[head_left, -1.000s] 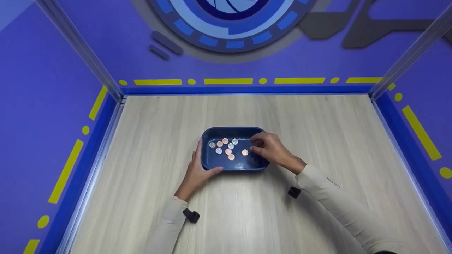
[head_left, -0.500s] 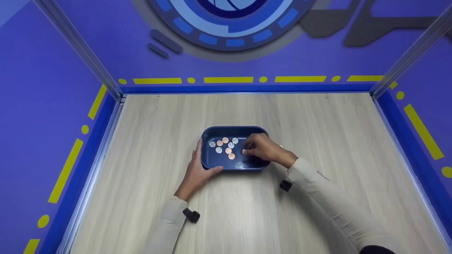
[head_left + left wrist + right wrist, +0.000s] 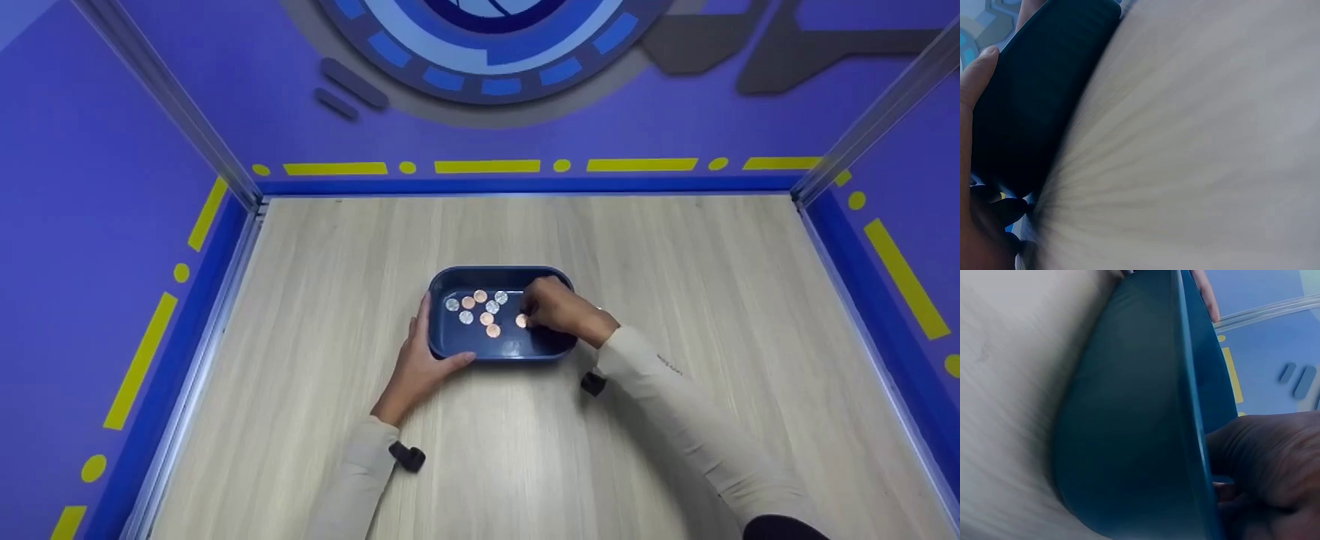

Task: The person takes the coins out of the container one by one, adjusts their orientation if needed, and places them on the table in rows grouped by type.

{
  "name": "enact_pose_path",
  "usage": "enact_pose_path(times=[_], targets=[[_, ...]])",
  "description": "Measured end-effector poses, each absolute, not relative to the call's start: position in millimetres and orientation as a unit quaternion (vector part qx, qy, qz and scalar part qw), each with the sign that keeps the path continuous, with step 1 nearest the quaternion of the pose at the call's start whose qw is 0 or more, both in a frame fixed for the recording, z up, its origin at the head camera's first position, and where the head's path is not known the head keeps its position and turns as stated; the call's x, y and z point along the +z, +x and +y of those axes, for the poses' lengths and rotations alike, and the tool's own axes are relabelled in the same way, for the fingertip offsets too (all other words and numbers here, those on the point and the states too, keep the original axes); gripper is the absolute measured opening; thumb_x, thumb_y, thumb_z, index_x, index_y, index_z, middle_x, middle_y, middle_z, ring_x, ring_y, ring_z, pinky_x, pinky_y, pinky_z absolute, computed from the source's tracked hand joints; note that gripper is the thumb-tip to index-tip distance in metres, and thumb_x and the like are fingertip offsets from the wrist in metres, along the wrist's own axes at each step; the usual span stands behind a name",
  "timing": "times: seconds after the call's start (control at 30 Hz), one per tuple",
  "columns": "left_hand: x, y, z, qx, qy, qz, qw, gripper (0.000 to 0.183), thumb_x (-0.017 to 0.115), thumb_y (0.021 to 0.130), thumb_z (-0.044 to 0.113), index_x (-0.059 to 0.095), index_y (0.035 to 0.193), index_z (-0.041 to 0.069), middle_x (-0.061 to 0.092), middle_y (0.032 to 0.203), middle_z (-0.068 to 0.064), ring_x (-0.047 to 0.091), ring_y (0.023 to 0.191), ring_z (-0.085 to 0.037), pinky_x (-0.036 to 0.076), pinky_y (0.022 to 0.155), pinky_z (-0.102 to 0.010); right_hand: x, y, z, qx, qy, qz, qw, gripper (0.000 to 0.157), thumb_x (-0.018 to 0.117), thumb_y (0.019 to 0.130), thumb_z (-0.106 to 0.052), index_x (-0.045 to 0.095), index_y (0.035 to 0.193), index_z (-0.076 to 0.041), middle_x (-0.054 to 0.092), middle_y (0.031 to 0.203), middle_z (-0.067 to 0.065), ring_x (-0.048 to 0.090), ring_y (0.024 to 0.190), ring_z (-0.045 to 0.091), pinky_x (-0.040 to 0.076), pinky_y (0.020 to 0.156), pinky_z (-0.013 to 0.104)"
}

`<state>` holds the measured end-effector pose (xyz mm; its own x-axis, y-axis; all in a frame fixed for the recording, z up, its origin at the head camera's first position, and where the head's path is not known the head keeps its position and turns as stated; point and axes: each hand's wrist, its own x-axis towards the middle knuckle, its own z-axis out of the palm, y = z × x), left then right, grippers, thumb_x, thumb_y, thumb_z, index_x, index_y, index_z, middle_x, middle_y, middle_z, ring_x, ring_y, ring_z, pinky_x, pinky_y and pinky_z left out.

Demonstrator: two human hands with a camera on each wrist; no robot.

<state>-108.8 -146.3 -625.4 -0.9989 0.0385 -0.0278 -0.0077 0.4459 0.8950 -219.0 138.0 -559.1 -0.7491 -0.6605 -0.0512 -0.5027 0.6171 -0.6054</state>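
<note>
A dark blue rectangular dish with rounded corners sits on the table. Inside lie several coins: copper-coloured ones such as the coin and silver ones such as the coin. My left hand grips the dish's left end, its thumb on the front rim and its fingers along the side. My right hand reaches over the right end with curled fingers. Its fingertips are right at the edge of a copper coin that lies apart from the others. I cannot tell whether they pinch it.
The pale wood-grain table surrounds the dish. Blue-purple walls with yellow dashes enclose the back and both sides. A small black camera is worn on the left wrist and another on the right wrist.
My right hand has moved left into the dish and down to the lone copper coin, briefly covering part of it. That coin lies where it was. The left hand has stayed put.
</note>
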Motion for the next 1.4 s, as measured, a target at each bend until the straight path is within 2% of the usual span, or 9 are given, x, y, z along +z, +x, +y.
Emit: enact_pose_path(times=[0.13, 0.33, 0.47, 0.7, 0.93, 1.07, 1.2, 1.3, 1.4], targets=[[-624, -109, -146, 0.527, 0.008, 0.849, 0.025, 0.136, 0.098, 0.080, 0.052, 0.008, 0.179, 0.027, 0.021, 0.181, -0.020, 0.013, 0.165, -0.055, 0.022, 0.128, -0.074, -564, -221, 136, -0.293, -0.328, 0.889, 0.130, 0.013, 0.084, 0.075, 0.012, 0.075, 0.075, 0.002, 0.061, 0.067, -0.001, 0.049, 0.063, 0.012, 0.041, 0.058, 0.027], [-624, -110, -147, 0.529, 0.020, 0.848, 0.019, 0.135, 0.098, 0.082, 0.048, 0.008, 0.179, 0.025, 0.021, 0.181, -0.020, 0.014, 0.164, -0.056, 0.023, 0.128, -0.072, -571, -218, 130, -0.289, -0.317, 0.893, 0.134, 0.017, 0.088, 0.077, 0.007, 0.080, 0.090, 0.000, 0.076, 0.085, 0.007, 0.065, 0.079, 0.019, 0.056, 0.074, 0.038], [-624, -109, -148, 0.529, 0.020, 0.848, 0.017, 0.136, 0.098, 0.081, 0.050, 0.008, 0.179, 0.025, 0.021, 0.181, -0.021, 0.016, 0.164, -0.055, 0.024, 0.129, -0.070, -575, -215, 126, -0.289, -0.311, 0.893, 0.149, 0.018, 0.088, 0.082, 0.002, 0.083, 0.098, -0.003, 0.079, 0.094, 0.007, 0.068, 0.085, 0.021, 0.060, 0.080, 0.044], [-625, -109, -147, 0.529, 0.020, 0.848, 0.015, 0.137, 0.098, 0.080, 0.053, 0.008, 0.179, 0.025, 0.021, 0.181, -0.021, 0.014, 0.164, -0.057, 0.023, 0.129, -0.071, -582, -210, 124, -0.296, -0.322, 0.887, 0.145, 0.017, 0.088, 0.086, -0.004, 0.081, 0.101, -0.005, 0.075, 0.095, 0.003, 0.064, 0.086, 0.018, 0.056, 0.079, 0.042], [-625, -109, -146, 0.527, 0.018, 0.850, 0.014, 0.137, 0.098, 0.079, 0.052, 0.009, 0.179, 0.025, 0.021, 0.182, -0.018, 0.016, 0.163, -0.056, 0.024, 0.128, -0.072, -580, -207, 122, -0.299, -0.336, 0.881, 0.149, 0.011, 0.085, 0.094, -0.008, 0.075, 0.099, -0.008, 0.070, 0.087, 0.000, 0.060, 0.079, 0.015, 0.051, 0.074, 0.036], [-625, -109, -147, 0.533, 0.018, 0.846, 0.015, 0.136, 0.099, 0.080, 0.049, 0.009, 0.179, 0.024, 0.021, 0.182, -0.019, 0.016, 0.164, -0.056, 0.024, 0.128, -0.072, -579, -207, 121, -0.316, -0.345, 0.871, 0.148, 0.008, 0.084, 0.097, -0.011, 0.076, 0.098, -0.009, 0.073, 0.088, -0.002, 0.063, 0.080, 0.011, 0.053, 0.075, 0.035], [-627, -109, -149, 0.534, 0.015, 0.845, 0.015, 0.135, 0.098, 0.080, 0.051, 0.010, 0.179, 0.023, 0.019, 0.182, -0.021, 0.013, 0.163, -0.059, 0.022, 0.127, -0.074, -578, -206, 123, -0.369, -0.350, 0.851, 0.133, 0.009, 0.081, 0.096, 0.001, 0.078, 0.102, -0.005, 0.080, 0.093, 0.001, 0.071, 0.085, 0.012, 0.059, 0.080, 0.034], [-627, -109, -149, 0.534, 0.018, 0.845, 0.016, 0.136, 0.098, 0.080, 0.053, 0.010, 0.179, 0.022, 0.019, 0.182, -0.020, 0.012, 0.163, -0.059, 0.022, 0.128, -0.074, -575, -205, 127, -0.426, -0.339, 0.833, 0.101, 0.013, 0.077, 0.094, 0.009, 0.076, 0.102, -0.001, 0.081, 0.095, 0.005, 0.075, 0.085, 0.017, 0.062, 0.078, 0.033], [-625, -109, -148, 0.534, 0.022, 0.845, 0.015, 0.137, 0.097, 0.080, 0.055, 0.009, 0.179, 0.022, 0.020, 0.182, -0.020, 0.012, 0.163, -0.058, 0.022, 0.128, -0.073, -571, -202, 134, -0.466, -0.316, 0.824, 0.065, 0.012, 0.076, 0.094, 0.010, 0.075, 0.101, 0.000, 0.081, 0.097, 0.008, 0.075, 0.084, 0.019, 0.061, 0.076, 0.030]])
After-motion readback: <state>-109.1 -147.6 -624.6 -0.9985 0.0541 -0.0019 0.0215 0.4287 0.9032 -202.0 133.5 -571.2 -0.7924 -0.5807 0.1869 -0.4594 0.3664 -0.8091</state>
